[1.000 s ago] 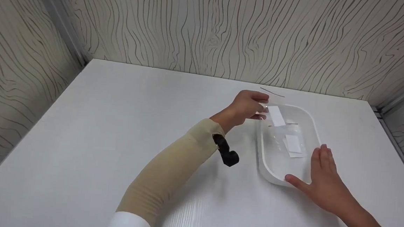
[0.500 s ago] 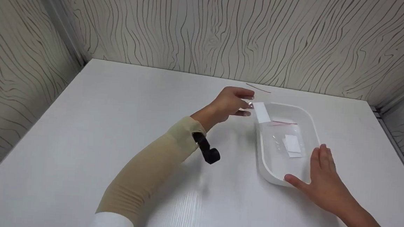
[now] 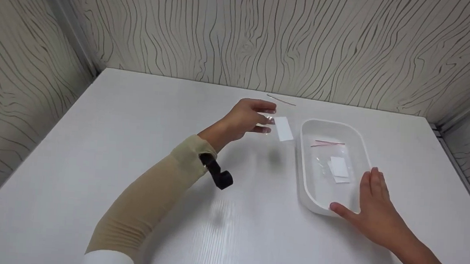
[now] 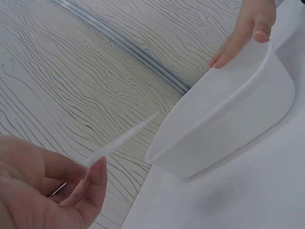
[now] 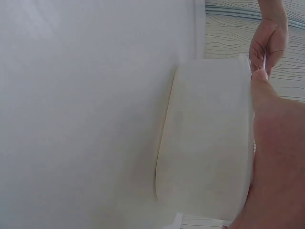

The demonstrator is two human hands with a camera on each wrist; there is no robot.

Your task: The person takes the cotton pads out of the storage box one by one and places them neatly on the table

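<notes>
My left hand (image 3: 246, 118) pinches a clear zip bag (image 3: 285, 129) with a white label patch, held in the air just left of a white plastic tub (image 3: 304, 181). A thin dark line above the fingers moves with the bag and looks like its zip strip. Edge-on in the left wrist view, the bag (image 4: 125, 136) rises from between thumb and fingers. My right hand (image 3: 379, 214) rests on the tub's near right corner, thumb on the near rim and straight fingers along the right rim. Inside the tub lie clear zip bags (image 3: 339, 167) with red strips and white labels, overlapping.
The tub stands on the right part of a white table (image 3: 158, 115). Wood-patterned panels (image 3: 244, 38) close off the back and sides. A black wrist camera mount (image 3: 218, 174) sticks out from the left sleeve.
My left hand has lifted the zip bag leftward from over the tub to beside it. The right hand and the tub stay nearly where they were.
</notes>
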